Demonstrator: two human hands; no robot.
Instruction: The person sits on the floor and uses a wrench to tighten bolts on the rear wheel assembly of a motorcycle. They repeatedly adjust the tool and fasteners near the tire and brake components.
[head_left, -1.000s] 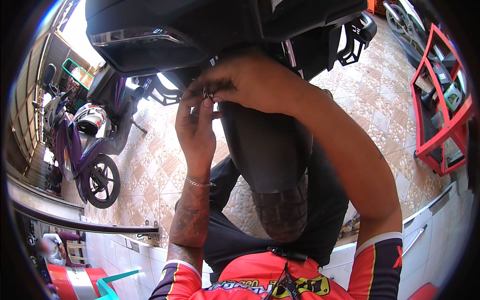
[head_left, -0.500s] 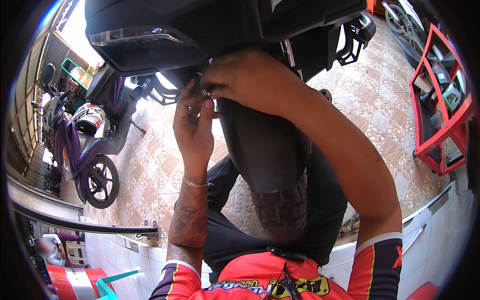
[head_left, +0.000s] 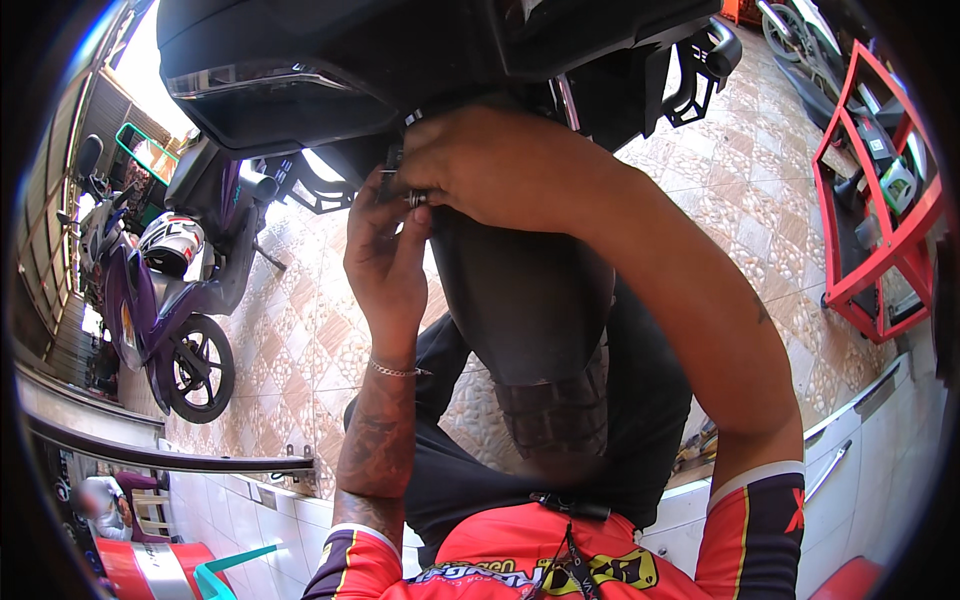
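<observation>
Both hands meet beneath the black front fairing [head_left: 290,110] of a motorcycle. My left hand [head_left: 388,265] is raised with its thumb and fingers closed round a small shiny metal fastener [head_left: 417,199]; its exact kind is too small to tell. My right hand [head_left: 460,160] reaches across from the right, its fingers curled down beside the left fingertips. What those right fingers grip is hidden. A dark narrow bracket-like piece [head_left: 394,158] shows between the hands and the fairing. Below them, the black front fender [head_left: 525,290] and the tyre [head_left: 555,415] stand between my legs.
A purple motorcycle [head_left: 150,300] with a white helmet [head_left: 170,243] on it is parked at the left. Black metal frames [head_left: 690,85] jut out from both sides of the motorcycle. A red trolley [head_left: 835,220] with bottles stands right. Another person [head_left: 105,505] sits at the lower left.
The view has shifted slightly. My right fingers have moved a little, and the dark piece and metal fastener show more plainly. Both hands stay at the same spot under the fairing.
</observation>
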